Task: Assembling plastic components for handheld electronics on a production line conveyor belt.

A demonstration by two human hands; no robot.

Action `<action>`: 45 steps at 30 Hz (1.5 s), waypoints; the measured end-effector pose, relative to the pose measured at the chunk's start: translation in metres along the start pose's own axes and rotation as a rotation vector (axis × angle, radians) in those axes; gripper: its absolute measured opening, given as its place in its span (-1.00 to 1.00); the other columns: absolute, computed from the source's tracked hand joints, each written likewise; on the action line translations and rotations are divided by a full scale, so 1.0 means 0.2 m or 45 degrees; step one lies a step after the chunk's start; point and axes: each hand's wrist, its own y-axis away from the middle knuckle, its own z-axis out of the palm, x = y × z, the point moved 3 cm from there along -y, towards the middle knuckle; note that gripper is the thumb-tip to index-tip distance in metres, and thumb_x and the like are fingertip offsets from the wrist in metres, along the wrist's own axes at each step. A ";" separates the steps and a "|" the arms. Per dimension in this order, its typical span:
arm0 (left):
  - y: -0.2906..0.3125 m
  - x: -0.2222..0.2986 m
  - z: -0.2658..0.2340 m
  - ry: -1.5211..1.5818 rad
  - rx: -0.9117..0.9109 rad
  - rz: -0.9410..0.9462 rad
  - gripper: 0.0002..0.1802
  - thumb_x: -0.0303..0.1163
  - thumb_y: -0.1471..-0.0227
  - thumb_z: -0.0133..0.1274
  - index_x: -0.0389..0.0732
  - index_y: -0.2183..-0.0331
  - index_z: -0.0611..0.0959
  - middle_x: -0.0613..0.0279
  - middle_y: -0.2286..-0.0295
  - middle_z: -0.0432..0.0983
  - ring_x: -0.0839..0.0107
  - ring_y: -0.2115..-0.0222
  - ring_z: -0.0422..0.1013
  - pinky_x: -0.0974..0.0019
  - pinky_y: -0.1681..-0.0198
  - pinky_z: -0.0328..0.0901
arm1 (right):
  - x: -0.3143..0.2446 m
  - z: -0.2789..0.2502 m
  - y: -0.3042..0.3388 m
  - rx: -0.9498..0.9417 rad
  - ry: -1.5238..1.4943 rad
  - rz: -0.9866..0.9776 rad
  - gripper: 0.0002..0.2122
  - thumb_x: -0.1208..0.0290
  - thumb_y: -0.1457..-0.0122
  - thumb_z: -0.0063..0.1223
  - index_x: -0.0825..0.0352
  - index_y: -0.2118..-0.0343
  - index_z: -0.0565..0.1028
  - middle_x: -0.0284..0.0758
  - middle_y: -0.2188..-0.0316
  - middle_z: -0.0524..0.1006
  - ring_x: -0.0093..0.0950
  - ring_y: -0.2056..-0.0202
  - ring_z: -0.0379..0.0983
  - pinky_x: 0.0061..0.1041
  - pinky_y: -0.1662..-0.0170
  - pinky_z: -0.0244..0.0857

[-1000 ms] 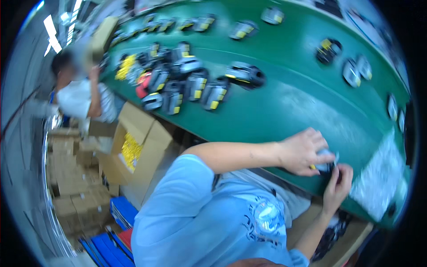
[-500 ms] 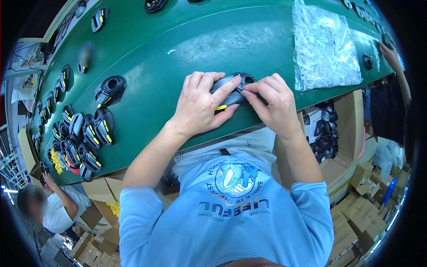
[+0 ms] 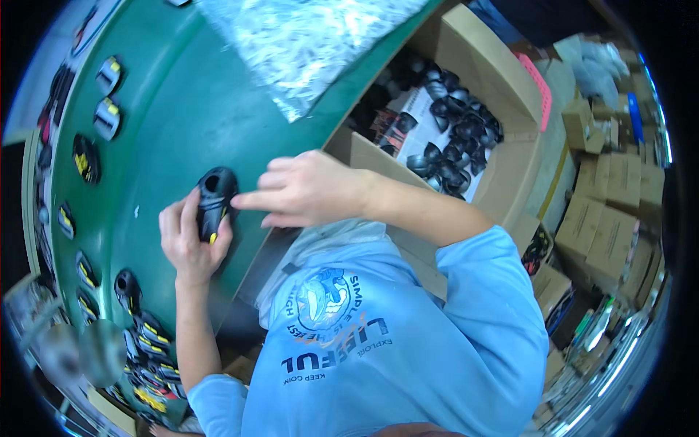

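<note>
A left hand grasps a black-and-yellow part near the green table's front edge, bare surface beyond, while the right hand, any hold unclear, extends its index finger to the part's side.

A long black shell has a round hole at its far end and a yellow bit at its near end.

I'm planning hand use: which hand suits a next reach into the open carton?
Probably the right hand: it's nearer the carton and seems to hold nothing, while the left hand grips the black housing.
</note>
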 end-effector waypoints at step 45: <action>-0.01 0.02 0.01 0.330 0.059 -0.042 0.05 -0.15 0.12 0.55 -0.23 -0.33 0.44 0.13 -0.03 0.64 0.09 0.15 0.53 0.07 0.06 0.47 | 0.18 -0.05 -0.38 -0.287 -0.465 0.088 -0.46 0.31 0.00 0.58 0.39 -0.04 0.61 -0.13 -0.07 0.65 -0.17 0.00 0.59 -0.27 -0.07 0.50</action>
